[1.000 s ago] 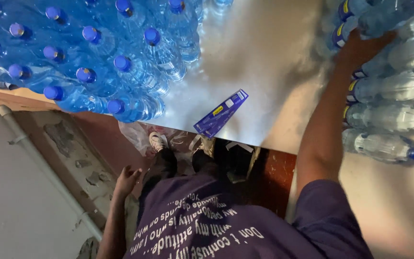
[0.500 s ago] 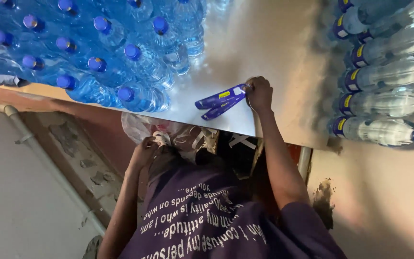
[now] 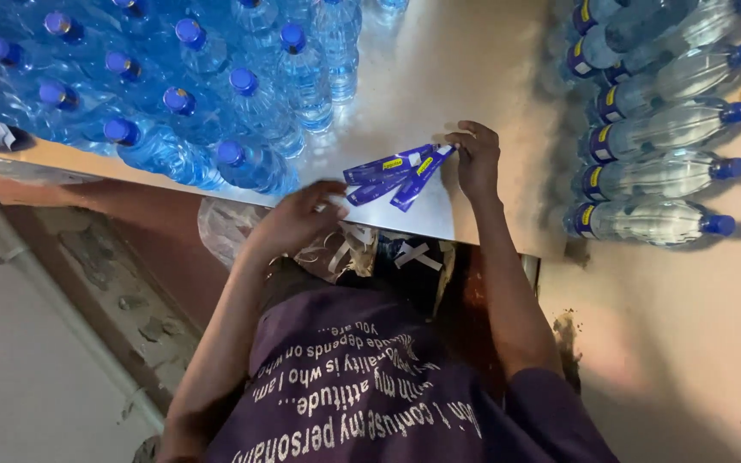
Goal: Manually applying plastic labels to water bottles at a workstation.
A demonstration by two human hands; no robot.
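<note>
Several flat blue strips with yellow marks (image 3: pixel 385 172) lie fanned out on the shiny metal table (image 3: pixel 473 60) near its front edge. My right hand (image 3: pixel 474 159) pinches their right end, fingers curled over the tips. At the opposite end, my left hand (image 3: pixel 298 218) has come up from below the table edge, with thumb and fingers closed on the strips. Upright blue-capped water bottles (image 3: pixel 242 94) stand just left of the strips.
A stack of water bottles lying on their sides (image 3: pixel 658 129) fills the right, caps pointing right. Below the table edge are a crumpled plastic bag (image 3: pixel 220 227), my feet and a dark box. A pipe (image 3: pixel 10 253) runs along the worn wall at left.
My left hand rose from my lap to the strips' left end. My right hand stayed on the right end, and the strips have spread into a fan.
</note>
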